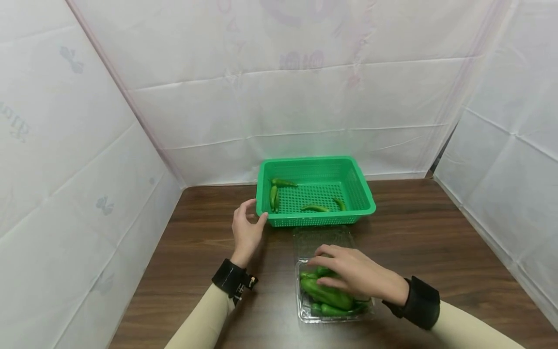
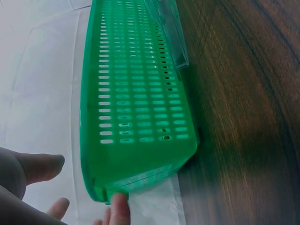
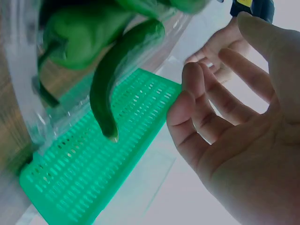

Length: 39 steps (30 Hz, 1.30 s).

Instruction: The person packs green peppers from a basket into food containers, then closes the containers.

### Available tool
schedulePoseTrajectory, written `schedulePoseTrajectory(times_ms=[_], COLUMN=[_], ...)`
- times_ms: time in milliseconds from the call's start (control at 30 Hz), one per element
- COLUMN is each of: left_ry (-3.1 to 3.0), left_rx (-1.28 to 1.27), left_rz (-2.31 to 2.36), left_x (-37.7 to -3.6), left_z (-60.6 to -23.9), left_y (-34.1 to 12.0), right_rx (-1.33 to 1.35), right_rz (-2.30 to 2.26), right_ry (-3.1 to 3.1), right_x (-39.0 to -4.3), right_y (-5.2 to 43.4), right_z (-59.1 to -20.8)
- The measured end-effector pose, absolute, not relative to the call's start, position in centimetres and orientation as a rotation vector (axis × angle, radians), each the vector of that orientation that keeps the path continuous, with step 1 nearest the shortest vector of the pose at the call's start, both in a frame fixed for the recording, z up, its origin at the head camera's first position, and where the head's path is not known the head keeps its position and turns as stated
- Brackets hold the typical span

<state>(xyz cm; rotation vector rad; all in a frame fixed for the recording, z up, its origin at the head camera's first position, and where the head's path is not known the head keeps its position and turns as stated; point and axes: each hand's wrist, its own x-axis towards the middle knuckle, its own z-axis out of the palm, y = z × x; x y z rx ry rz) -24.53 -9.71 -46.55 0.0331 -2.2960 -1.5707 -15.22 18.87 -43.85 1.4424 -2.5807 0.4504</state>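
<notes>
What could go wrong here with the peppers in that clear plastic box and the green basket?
The clear clamshell box looks light, and nothing steadies it; as the right hand reaches over the green peppers, it might slide or tip. Its open lid lies against the green basket, so nudging the basket might shift the box too. The left hand only touches the basket's corner with its fingertips, so the basket may skid on the smooth wooden table.

Bright, even light; blurred wrist views.
</notes>
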Motion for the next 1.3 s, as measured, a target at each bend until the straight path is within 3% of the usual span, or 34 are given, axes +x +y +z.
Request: schedulePoseTrajectory(times_ms=[400, 1300], left_ry=[-2.312, -2.371], left_rx=[-0.002, 0.01], left_rz=[-1.828, -1.887], left_x=[-25.7, -26.0], left_z=[-47.3, -48.0], left_y=[-9.8, -9.3], right_rx=[1.295, 0.997], right_rz=[0.516, 0.6], right_ry=[-2.505, -2.832], right_x=[-18.6, -27.1], right_y=[19.4, 21.9], right_z=[-41.3, -37.9])
